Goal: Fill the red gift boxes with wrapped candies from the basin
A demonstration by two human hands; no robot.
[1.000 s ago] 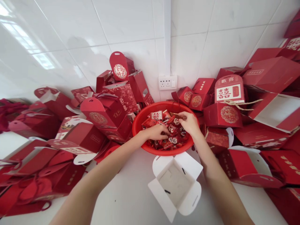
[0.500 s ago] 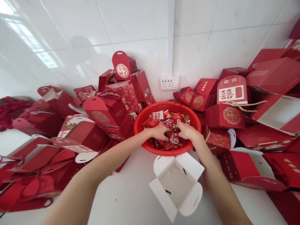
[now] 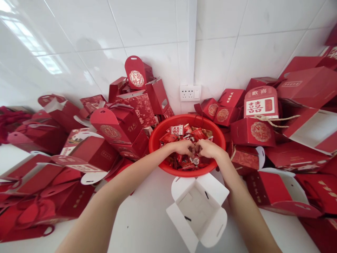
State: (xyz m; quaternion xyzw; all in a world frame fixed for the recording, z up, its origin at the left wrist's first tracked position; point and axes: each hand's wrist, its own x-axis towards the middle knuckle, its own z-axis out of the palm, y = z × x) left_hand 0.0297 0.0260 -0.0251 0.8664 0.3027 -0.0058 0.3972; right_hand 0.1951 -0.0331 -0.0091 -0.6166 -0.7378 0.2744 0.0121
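Note:
A round red plastic basin (image 3: 155,147) holds a heap of small red wrapped candies (image 3: 188,163), some printed with white and gold. Both hands are down in the heap, almost touching each other. My left hand (image 3: 184,147) is closed, its fingertips curled over candies at the centre. Facing it, my right hand (image 3: 207,148) is also closed on candies, thumb and fingers pinched together; how many pieces each holds is hidden. Just in front of the basin, an open white-lined box (image 3: 197,211) stands with its flaps folded outward and nothing inside.
Red gift boxes (image 3: 118,123) are piled left of the basin, and more red boxes (image 3: 252,130) crowd the right, some with cord handles. Behind is a white tiled wall with a power socket (image 3: 190,93). Everything stands on a white tabletop (image 3: 142,218).
My hands have come closer together over the candies, and their fingers have closed. Some candies in the middle have shifted. The white-lined box stays in place.

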